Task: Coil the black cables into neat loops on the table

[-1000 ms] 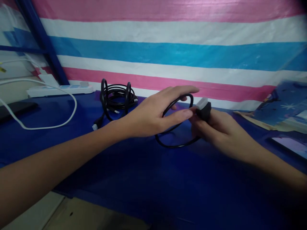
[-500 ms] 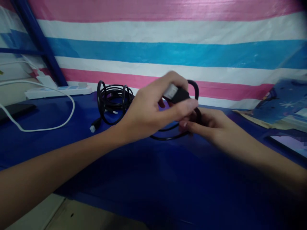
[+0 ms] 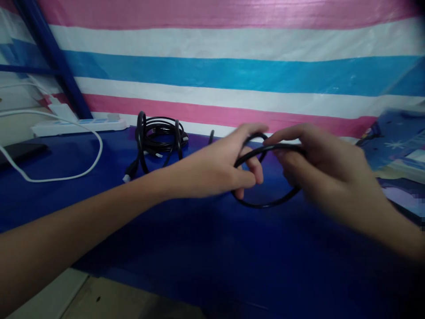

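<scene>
Light, springy black cable [image 3: 265, 204], probably slick. Clamped in curled fingers of left hand [image 3: 215, 170] and right hand [image 3: 327, 166]. Best pinched at the crossing between fingertips.

A: Hands?
B: Both grip one black cable loop [image 3: 265, 204], left hand [image 3: 226, 170] curled round it, right hand [image 3: 318, 164] blurred, over the blue tabletop [image 3: 199, 248].
A: Rest?
B: coiled black cable [image 3: 159, 133] behind, white power strip [image 3: 79, 125] far left.

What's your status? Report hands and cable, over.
Left hand and right hand both gripping black cable loop. Right hand blurred. Coiled cable bundle behind left hand, untouched.
</scene>
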`<action>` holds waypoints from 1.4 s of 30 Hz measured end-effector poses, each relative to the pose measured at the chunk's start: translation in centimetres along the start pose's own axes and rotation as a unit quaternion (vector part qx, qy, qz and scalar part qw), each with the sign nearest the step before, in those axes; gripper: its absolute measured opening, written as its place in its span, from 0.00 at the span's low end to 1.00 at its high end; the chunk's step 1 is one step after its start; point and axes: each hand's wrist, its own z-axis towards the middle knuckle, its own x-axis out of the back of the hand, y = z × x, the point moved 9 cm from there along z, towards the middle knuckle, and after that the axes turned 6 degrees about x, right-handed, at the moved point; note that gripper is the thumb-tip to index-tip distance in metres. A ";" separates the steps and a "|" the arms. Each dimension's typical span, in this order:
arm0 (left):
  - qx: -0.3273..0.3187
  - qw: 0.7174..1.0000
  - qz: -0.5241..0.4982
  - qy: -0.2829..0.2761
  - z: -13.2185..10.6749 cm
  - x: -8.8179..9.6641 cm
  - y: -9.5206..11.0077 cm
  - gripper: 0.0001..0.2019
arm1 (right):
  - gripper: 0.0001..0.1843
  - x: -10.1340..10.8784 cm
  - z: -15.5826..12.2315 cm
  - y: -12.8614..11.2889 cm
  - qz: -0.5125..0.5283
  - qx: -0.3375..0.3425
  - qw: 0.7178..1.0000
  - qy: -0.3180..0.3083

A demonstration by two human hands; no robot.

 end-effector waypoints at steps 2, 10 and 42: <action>0.013 1.000 0.013 -0.017 -0.1 -0.9 -0.2 0.26 | 0.10 -1.1 -0.4 -1.1 -0.025 0.046 0.998 -0.034; 0.005 0.995 0.049 0.091 0.0 1.0 0.2 0.12 | 0.11 0.1 0.3 -0.7 -0.127 0.023 0.991 0.031; -0.011 0.943 -0.233 0.237 -1.1 5.2 1.2 0.24 | 0.41 -6.3 -1.6 -0.8 0.275 -0.019 0.941 -0.197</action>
